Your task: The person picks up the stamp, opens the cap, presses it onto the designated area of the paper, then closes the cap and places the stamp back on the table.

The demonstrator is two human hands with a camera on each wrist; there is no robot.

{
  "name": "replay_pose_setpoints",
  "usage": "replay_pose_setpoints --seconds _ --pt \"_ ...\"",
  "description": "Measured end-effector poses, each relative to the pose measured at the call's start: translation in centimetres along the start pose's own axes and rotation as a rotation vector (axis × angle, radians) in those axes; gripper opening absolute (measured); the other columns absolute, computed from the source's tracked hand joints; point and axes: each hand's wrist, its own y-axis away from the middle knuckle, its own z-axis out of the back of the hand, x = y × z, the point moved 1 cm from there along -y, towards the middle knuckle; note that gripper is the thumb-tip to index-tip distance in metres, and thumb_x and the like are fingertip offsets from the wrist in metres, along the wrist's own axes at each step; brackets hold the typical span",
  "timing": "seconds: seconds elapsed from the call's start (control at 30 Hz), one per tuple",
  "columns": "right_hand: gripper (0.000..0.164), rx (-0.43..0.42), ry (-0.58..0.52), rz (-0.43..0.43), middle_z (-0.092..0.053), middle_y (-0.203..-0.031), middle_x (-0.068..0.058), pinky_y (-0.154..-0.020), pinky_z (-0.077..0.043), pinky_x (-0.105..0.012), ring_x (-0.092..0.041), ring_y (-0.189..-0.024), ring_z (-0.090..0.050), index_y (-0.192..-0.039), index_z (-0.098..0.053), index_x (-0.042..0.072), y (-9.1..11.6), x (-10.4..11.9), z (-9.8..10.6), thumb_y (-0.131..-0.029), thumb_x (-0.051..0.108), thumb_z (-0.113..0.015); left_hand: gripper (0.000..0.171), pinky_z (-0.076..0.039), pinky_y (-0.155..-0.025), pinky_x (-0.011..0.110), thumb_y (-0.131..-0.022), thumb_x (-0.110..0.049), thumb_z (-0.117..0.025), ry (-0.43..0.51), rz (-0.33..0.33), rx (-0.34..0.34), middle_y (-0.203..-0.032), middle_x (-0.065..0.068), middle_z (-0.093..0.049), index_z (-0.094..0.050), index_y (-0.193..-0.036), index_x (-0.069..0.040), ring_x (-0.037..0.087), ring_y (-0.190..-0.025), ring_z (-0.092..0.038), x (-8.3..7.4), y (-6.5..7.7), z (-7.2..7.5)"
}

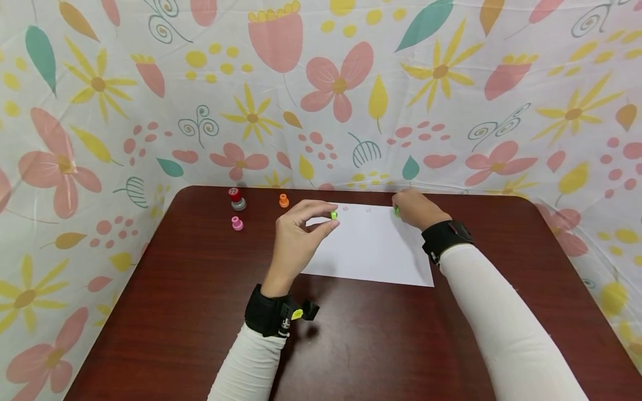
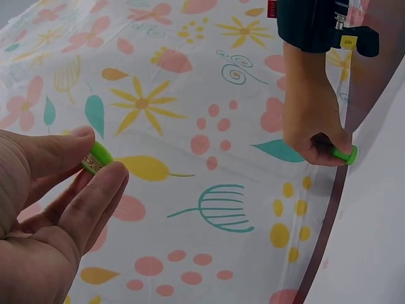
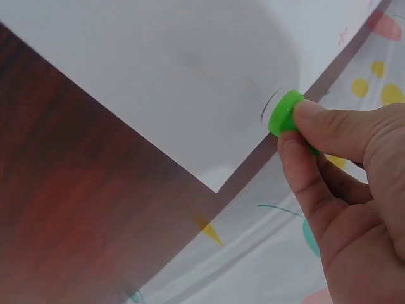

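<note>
My left hand pinches a small bright green cap between thumb and fingertips, raised near the left edge of a white sheet of paper. Some marking shows on the cap's side in the left wrist view. Close to the paper's far right corner, my right hand grips a small green stamp with thumb and fingers. The stamp is tilted, its round face toward the sheet; I cannot tell whether it touches. Two faint pink prints lie along the paper's far edge.
On the dark wooden table, left of the paper, stand a red-and-grey stamp, a pink stamp and an orange stamp. A flower-patterned cloth hangs behind the table and at its sides.
</note>
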Motion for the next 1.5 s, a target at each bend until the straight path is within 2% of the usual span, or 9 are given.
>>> replay_pose_setpoints --seconds 0.2,0.33,0.43,0.5,0.57,0.83,1.0,1.2,1.5 --pt "0.024 0.02 -0.011 -0.004 -0.047 -0.073 -0.008 -0.066 -0.036 -0.036 -0.023 -0.071 -0.038 -0.076 -0.059 0.004 -0.4 -0.3 -0.1 -0.093 -0.011 -0.053 0.026 -0.064 -0.079 0.029 -0.087 -0.006 -0.083 -0.029 -0.021 -0.026 -0.111 0.008 -0.072 -0.079 -0.112 -0.004 0.018 -0.099 -0.072 0.0 -0.1 0.5" --pt "0.024 -0.022 -0.075 -0.023 -0.055 -0.077 -0.011 -0.065 -0.037 -0.035 -0.024 -0.071 -0.041 -0.073 -0.06 0.002 -0.1 -0.7 -0.3 -0.092 -0.011 -0.053 0.026 -0.064 -0.079 0.027 -0.086 -0.007 -0.084 -0.036 -0.013 -0.039 -0.11 0.008 -0.072 -0.079 -0.112 -0.003 0.02 -0.098 -0.072 0.0 -0.2 0.7" --pt "0.017 -0.061 -0.116 -0.049 -0.067 -0.09 -0.017 -0.071 -0.046 -0.039 -0.028 -0.08 -0.055 -0.083 -0.069 -0.001 0.4 -0.9 -0.6 -0.093 -0.008 -0.058 0.026 -0.064 -0.079 0.027 -0.086 -0.008 -0.084 -0.034 -0.011 -0.044 -0.11 0.008 -0.073 -0.08 -0.112 -0.005 0.021 -0.098 -0.072 0.0 -0.2 0.8" --pt "0.012 -0.08 -0.132 -0.072 -0.07 -0.101 -0.02 -0.078 -0.052 -0.043 -0.031 -0.09 -0.062 -0.096 -0.073 -0.002 0.6 -0.9 -0.9 -0.094 -0.006 -0.062 0.026 -0.064 -0.078 0.028 -0.086 -0.009 -0.084 -0.034 -0.013 -0.046 -0.11 0.007 -0.073 -0.08 -0.112 -0.007 0.02 -0.098 -0.072 0.1 -0.2 0.8" --pt "0.013 -0.08 -0.13 -0.097 -0.069 -0.104 -0.021 -0.081 -0.054 -0.045 -0.033 -0.095 -0.064 -0.101 -0.073 -0.003 0.7 -0.8 -1.1 -0.096 -0.006 -0.061 0.026 -0.064 -0.078 0.029 -0.087 -0.009 -0.084 -0.039 -0.017 -0.048 -0.111 0.006 -0.073 -0.08 -0.112 -0.008 0.019 -0.098 -0.072 0.2 -0.2 0.8" --pt "0.023 -0.051 -0.069 -0.083 -0.064 -0.094 -0.019 -0.068 -0.043 -0.037 -0.026 -0.076 -0.051 -0.093 -0.071 -0.003 0.5 -0.1 -1.1 -0.097 -0.011 -0.049 0.026 -0.065 -0.078 0.033 -0.088 -0.008 -0.083 -0.035 -0.024 -0.046 -0.11 0.004 -0.072 -0.079 -0.113 -0.005 0.017 -0.099 -0.072 0.4 -0.1 0.9" --pt "0.018 -0.047 -0.105 -0.102 -0.068 -0.097 -0.017 -0.073 -0.047 -0.039 -0.026 -0.082 -0.055 -0.097 -0.073 -0.002 0.5 -0.4 -0.8 -0.095 -0.009 -0.056 0.026 -0.065 -0.077 0.034 -0.087 -0.009 -0.083 -0.032 -0.026 -0.043 -0.111 0.006 -0.072 -0.08 -0.113 -0.007 0.019 -0.099 -0.072 0.2 -0.2 0.9" --pt "0.012 -0.078 -0.125 -0.068 -0.07 -0.104 -0.018 -0.079 -0.054 -0.042 -0.029 -0.094 -0.064 -0.102 -0.074 -0.001 0.6 -0.7 -1.3 -0.095 -0.005 -0.066 0.026 -0.065 -0.078 0.033 -0.087 -0.008 -0.084 -0.038 -0.013 -0.047 -0.111 0.006 -0.072 -0.08 -0.112 -0.006 0.019 -0.099 -0.072 0.1 -0.2 1.1" --pt "0.014 -0.123 -0.105 -0.036 -0.066 -0.106 -0.018 -0.084 -0.057 -0.044 -0.032 -0.102 -0.063 -0.108 -0.073 -0.001 1.7 -0.8 -0.6 -0.095 0.002 -0.072 0.026 -0.063 -0.078 0.026 -0.087 -0.008 -0.083 -0.035 -0.01 -0.048 -0.111 0.006 -0.072 -0.079 -0.113 -0.005 0.019 -0.099 -0.071 0.1 -0.3 1.3"
